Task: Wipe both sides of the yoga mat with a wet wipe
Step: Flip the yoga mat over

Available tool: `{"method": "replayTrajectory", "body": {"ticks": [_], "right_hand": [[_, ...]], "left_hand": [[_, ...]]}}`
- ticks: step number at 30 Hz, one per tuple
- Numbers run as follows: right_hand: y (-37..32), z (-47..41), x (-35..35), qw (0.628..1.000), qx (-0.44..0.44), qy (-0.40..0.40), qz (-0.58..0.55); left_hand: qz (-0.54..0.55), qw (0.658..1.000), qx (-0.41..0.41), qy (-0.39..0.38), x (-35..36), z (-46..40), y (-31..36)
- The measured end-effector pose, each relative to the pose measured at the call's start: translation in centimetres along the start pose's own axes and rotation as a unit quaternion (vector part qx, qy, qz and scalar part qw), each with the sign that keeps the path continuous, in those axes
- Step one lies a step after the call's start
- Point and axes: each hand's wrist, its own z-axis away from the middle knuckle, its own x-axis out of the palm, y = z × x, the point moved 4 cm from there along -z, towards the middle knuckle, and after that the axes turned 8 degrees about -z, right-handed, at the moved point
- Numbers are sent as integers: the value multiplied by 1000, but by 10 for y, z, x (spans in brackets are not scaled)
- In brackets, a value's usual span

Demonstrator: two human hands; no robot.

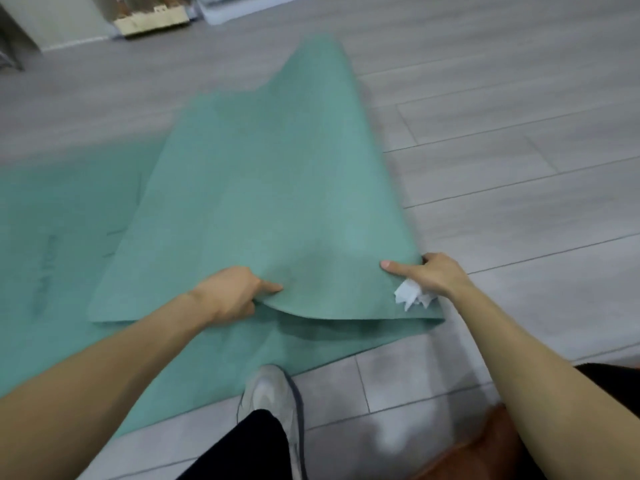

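On the grey plank floor lies a teal yoga mat, spread across the left and middle of the view, with one end folded back over the rest so that a second layer rests on top. The folded layer's near edge is lifted off the lower layer, leaving a shadowed gap beneath it, and its right side curls up in a long fold that runs away toward the far wall. The left hand grips that lifted near edge around its middle, thumb on top and pointing right, the other fingers tucked under the mat. The right hand grips the near right corner of the same layer, thumb lying flat on top and fingers curled around the side edge. A crumpled white wet wipe is held under the right palm, pressed against the mat's top face just beside the corner. Both forearms are bare. A foot in a light grey shoe with a dark trouser leg above it stands at the near edge of the lower layer, its toe on the mat. At the far left edge of the floor stands a pale wooden crate, blurred.
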Motion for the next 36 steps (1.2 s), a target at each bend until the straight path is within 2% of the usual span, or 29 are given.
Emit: {"method": "replayTrajectory", "body": {"ticks": [4,9,13,16,18,19,21,22,23,24,26,28,30,32,36], "right_hand": [[-33,1,14,996,-37,-20,77],[-63,11,28,991,-57,23,122],[-101,35,71,982,-114,58,138],[-151,51,124,968,-181,68,163],[-177,58,153,959,-196,58,195],[-185,59,163,958,-194,55,206],[-189,57,171,965,-175,45,192],[-186,56,170,971,-162,36,173],[-181,52,168,976,-153,27,156],[-175,50,166,978,-145,20,146],[-166,48,163,979,-143,15,141],[-160,46,160,980,-151,12,126],[-153,39,151,988,-140,-14,67],[-139,22,139,994,-101,-41,-16],[-123,-7,136,987,-33,-88,-130]], "left_hand": [[47,997,25,-53,47,31,0],[142,985,10,-99,90,31,-4],[149,984,-44,-89,94,35,-34],[176,975,-124,-61,105,41,-52],[203,961,-189,-13,111,46,-64],[232,945,-226,38,111,48,-73],[321,881,-299,179,100,53,-93],[360,842,-317,246,89,55,-102],[380,820,-312,294,74,53,-110],[374,824,-283,319,55,47,-112],[311,877,-190,315,15,25,-104],[260,926,-123,244,-10,-5,-91],[225,955,-109,161,-14,-30,-84],[208,964,-118,115,-7,-42,-81],[254,955,-135,68,23,-41,-86]]}}
